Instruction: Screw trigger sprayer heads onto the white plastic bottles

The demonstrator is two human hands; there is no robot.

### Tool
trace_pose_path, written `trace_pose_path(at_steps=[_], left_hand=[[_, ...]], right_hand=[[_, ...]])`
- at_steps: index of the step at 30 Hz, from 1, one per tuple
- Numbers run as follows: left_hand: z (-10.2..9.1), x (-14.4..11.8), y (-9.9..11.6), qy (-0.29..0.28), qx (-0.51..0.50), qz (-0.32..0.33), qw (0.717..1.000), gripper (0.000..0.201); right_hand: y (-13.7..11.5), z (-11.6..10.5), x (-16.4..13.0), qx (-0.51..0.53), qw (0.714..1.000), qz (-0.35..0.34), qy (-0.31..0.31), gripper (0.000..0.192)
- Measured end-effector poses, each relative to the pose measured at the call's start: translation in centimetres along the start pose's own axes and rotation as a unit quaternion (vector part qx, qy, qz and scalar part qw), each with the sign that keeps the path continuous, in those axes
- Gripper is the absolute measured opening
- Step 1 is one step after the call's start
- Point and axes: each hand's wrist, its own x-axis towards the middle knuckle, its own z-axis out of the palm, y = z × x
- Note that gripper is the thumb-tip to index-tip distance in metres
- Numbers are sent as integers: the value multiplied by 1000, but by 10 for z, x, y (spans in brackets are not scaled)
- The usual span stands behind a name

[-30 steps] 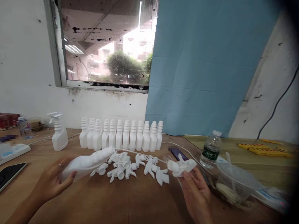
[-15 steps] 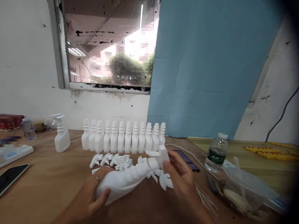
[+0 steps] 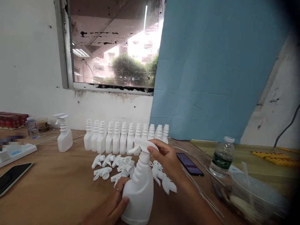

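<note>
The right hand (image 3: 165,153) is closing its thumb and fingers over a white spray head (image 3: 145,145), which is sitting on the neck of a white bottle (image 3: 140,195); the left hand (image 3: 114,200) is gripping that bottle low on its body, thumb across the front. The bottle is leaning slightly toward the right, in the middle of the bench (image 3: 58,187) on its near side; whether its base is resting on the wood or hanging just above, I cannot tell. The step in hand seems to be fitting head to neck, and the next move is probably calling for a firm lower hold and an even twist, keeping the collar square; how far the threads are engaging is not showing. The plastic is looking smooth and matte, swelling from ringed neck to broad, flat-sided body. Just beyond, loose spray heads (image 3: 125,164) are lying tangled, all curved triggers and round collars. Farther out, a row of open-necked bottles (image 3: 116,139) is standing along the bench's far edge, while a finished spray bottle (image 3: 65,137) is standing apart, toward the far left corner of the brown, dull-surfaced bench.
</note>
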Motion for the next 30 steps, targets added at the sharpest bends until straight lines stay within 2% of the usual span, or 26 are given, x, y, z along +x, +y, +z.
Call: trace_pose_path(at_steps=[3,6,9,12,14,17,21,24,26,30], left_hand=[[-2,0,0,-19,5,21,1000,46],[-2,0,0,-20,1,12,1000,46],[3,3,-4,-5,-58,6,998,43],[7,12,-9,29,-117,40,992,45],[7,21,-7,88,-139,95,982,49],[-1,37,15,187,-173,151,955,51],[-9,56,61,263,-177,143,938,44],[-8,66,81,283,-206,138,926,34],[-5,69,86,285,-229,132,921,32],[-4,67,88,281,-239,102,924,36]], right_hand=[[-7,5,1,-14,999,5,-44,15],[-13,7,1,-39,997,10,-72,12],[-16,6,1,-41,995,17,-92,13],[-16,4,2,-42,994,20,-104,13],[-16,3,2,-45,993,17,-105,12],[-16,3,2,-48,993,13,-105,12],[-13,4,1,-40,994,11,-100,15],[-5,9,-4,-5,998,23,-65,18],[2,14,-11,68,995,54,-52,24],[16,21,-25,220,967,100,-84,44]])
